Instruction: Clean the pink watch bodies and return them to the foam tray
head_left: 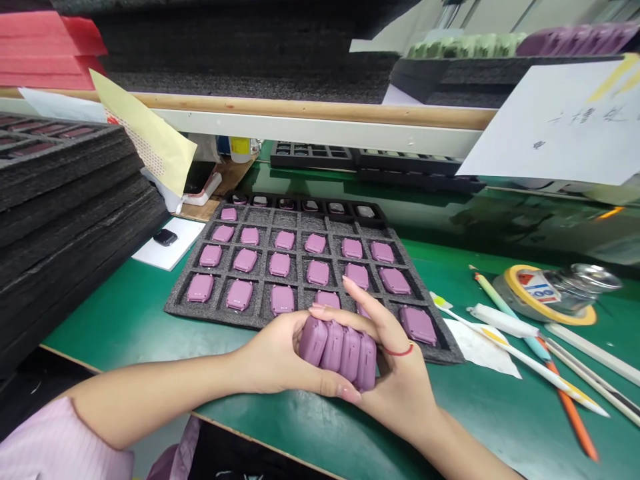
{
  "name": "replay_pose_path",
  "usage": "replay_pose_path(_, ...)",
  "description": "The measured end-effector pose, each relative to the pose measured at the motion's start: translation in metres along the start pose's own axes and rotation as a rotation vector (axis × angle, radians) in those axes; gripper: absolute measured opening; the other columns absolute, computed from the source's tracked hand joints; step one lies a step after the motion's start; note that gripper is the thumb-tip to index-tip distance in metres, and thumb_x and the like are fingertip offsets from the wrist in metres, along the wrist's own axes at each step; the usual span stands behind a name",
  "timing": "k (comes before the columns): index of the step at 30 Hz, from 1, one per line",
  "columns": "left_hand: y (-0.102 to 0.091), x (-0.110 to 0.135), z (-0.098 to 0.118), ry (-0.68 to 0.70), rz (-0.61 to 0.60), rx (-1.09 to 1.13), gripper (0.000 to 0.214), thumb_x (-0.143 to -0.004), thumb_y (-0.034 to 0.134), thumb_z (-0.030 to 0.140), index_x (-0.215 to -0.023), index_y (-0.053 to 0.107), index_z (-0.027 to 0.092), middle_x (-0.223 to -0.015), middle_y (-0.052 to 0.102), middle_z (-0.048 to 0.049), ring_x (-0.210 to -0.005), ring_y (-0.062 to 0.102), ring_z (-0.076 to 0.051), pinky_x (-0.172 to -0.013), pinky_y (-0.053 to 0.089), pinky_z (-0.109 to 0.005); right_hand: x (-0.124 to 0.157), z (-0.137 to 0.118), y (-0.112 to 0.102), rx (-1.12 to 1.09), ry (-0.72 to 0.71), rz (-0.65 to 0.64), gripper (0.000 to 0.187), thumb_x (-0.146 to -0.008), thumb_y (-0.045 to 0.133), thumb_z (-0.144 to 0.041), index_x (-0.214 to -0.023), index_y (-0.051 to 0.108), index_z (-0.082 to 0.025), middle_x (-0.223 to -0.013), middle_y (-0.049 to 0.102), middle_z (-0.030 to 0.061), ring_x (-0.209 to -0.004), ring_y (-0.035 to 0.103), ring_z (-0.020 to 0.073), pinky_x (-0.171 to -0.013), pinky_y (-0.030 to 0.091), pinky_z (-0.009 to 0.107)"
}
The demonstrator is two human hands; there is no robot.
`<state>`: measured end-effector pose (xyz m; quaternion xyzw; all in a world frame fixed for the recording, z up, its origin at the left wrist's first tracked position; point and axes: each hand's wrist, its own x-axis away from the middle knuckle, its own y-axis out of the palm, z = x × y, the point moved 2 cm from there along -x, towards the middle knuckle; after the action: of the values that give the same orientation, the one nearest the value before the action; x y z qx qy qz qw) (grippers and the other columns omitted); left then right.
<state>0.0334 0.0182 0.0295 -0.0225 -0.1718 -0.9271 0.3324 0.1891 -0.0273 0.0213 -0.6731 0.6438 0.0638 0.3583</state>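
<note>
Head view: four mauve plastic cases [337, 353] are held in a tight row between the left hand [273, 357] and the right hand [395, 373], gripped by the curled fingers [360, 307] of both, above the green worktop [150, 333]. A grey foam tray [175, 308] holding further cases [285, 240] in its compartments is laid just beyond the hands, and a red cord [399, 350] is worn on the right wrist.

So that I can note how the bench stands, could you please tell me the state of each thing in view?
Left hand: closed around four mauve cases
Right hand: gripping the same cases from the other side
Black foam tray: most pockets filled with mauve cases
Stack of black foam trays: piled flat
Tape roll: lying flat
</note>
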Motion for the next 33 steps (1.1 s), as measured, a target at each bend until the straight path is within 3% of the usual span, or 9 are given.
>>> replay_pose_path(3, 0.0, 0.001, 0.001, 0.007, 0.009, -0.032, 0.041, -0.063, 0.089, 0.02, -0.1, 0.072, 0.016, -0.096, 0.073, -0.0036, -0.093, 0.068, -0.021, -0.09, 0.054, -0.035, 0.0, 0.0, 0.0, -0.005, 0.0, -0.004, 0.093, -0.081, 0.083, -0.043, -0.158, 0.032, -0.032, -0.15, 0.056, 0.0144, -0.114, 0.072, 0.0315, -0.098, 0.063, 0.046)
replay_pose_path(7, -0.001, 0.0, 0.002, 0.029, -0.015, -0.062, 0.043, -0.065, 0.089, 0.023, -0.105, 0.073, 0.018, -0.099, 0.073, -0.0019, -0.096, 0.068, -0.021, -0.091, 0.053, -0.035, -0.001, -0.003, 0.001, 0.028, -0.057, -0.017, 0.092, -0.084, 0.081, -0.038, -0.159, 0.029, -0.03, -0.124, 0.074, 0.0094, -0.115, 0.071, 0.0303, -0.103, 0.06, 0.046)
replay_pose_path(13, 0.0, 0.0, -0.001, 0.055, 0.041, -0.06, 0.044, -0.06, 0.093, 0.027, -0.097, 0.073, 0.014, -0.097, 0.072, -0.0053, -0.096, 0.066, -0.023, -0.09, 0.053, -0.035, 0.0, -0.005, 0.007, 0.162, -0.174, -0.09, 0.082, -0.093, 0.069, -0.026, -0.162, 0.023, -0.03, -0.13, 0.07, 0.0098, -0.126, 0.065, 0.0293, -0.107, 0.056, 0.05)
replay_pose_path(16, 0.001, 0.004, 0.001, 0.096, 0.116, -0.141, 0.051, -0.061, 0.093, 0.029, -0.106, 0.073, 0.014, -0.107, 0.074, -0.0081, -0.104, 0.067, -0.025, -0.096, 0.051, -0.037, 0.002, -0.007, 0.007, 0.203, -0.222, -0.064, 0.089, -0.088, 0.075, -0.03, -0.161, 0.024, -0.03, -0.138, 0.065, 0.0109, -0.134, 0.057, 0.0323, -0.114, 0.047, 0.058)
replay_pose_path(18, 0.001, 0.008, 0.004, 0.161, 0.153, -0.205, 0.055, -0.062, 0.093, 0.029, -0.111, 0.073, 0.016, -0.113, 0.075, -0.0086, -0.108, 0.067, -0.025, -0.101, 0.05, -0.035, 0.002, -0.008, 0.004, 0.131, -0.184, -0.027, 0.096, -0.083, 0.078, -0.052, -0.16, 0.027, -0.029, -0.141, 0.061, 0.0132, -0.135, 0.055, 0.0348, -0.116, 0.044, 0.059)
replay_pose_path(20, 0.001, 0.011, 0.007, 0.222, 0.16, -0.293, 0.052, -0.066, 0.092, 0.031, -0.113, 0.075, 0.016, -0.113, 0.076, -0.0086, -0.107, 0.069, -0.024, -0.1, 0.05, -0.033, 0.003, -0.006, -0.001, -0.002, -0.085, 0.012, 0.09, -0.086, 0.065, -0.067, -0.159, 0.031, -0.027, -0.141, 0.06, 0.014, -0.134, 0.056, 0.0339, -0.115, 0.045, 0.056)
replay_pose_path(23, 0.0, 0.014, 0.01, 0.273, 0.158, -0.418, 0.048, -0.071, 0.088, 0.036, -0.114, 0.076, 0.016, -0.107, 0.078, -0.0081, -0.097, 0.072, -0.022, -0.092, 0.053, -0.03, 0.002, 0.001, -0.005, -0.159, 0.081, 0.095, 0.063, -0.099, 0.045, -0.062, -0.152, 0.043, -0.027, -0.132, 0.065, 0.0113, -0.129, 0.06, 0.0287, -0.112, 0.049, 0.047)
replay_pose_path(26, 0.0, 0.015, 0.012, 0.327, 0.143, -0.481, 0.048, -0.075, 0.086, 0.038, -0.115, 0.075, 0.015, -0.106, 0.079, -0.0084, -0.097, 0.073, -0.022, -0.091, 0.054, -0.028, 0.0, 0.008, -0.004, -0.254, 0.204, 0.153, 0.048, -0.104, 0.04, -0.056, -0.142, 0.054, -0.03, -0.117, 0.071, 0.0076, -0.119, 0.066, 0.0237, -0.106, 0.053, 0.041)
replay_pose_path(33, -0.001, 0.017, 0.01, 0.41, 0.078, -0.569, 0.04, -0.083, 0.08, 0.033, -0.118, 0.074, 0.017, -0.116, 0.078, -0.0068, -0.109, 0.073, -0.02, -0.101, 0.052, -0.026, -0.004, 0.008, 0.002, -0.373, 0.293, 0.165, 0.044, -0.101, 0.045, -0.058, -0.13, 0.063, -0.03, -0.103, 0.074, 0.005, -0.102, 0.072, 0.0185, -0.093, 0.059, 0.03)
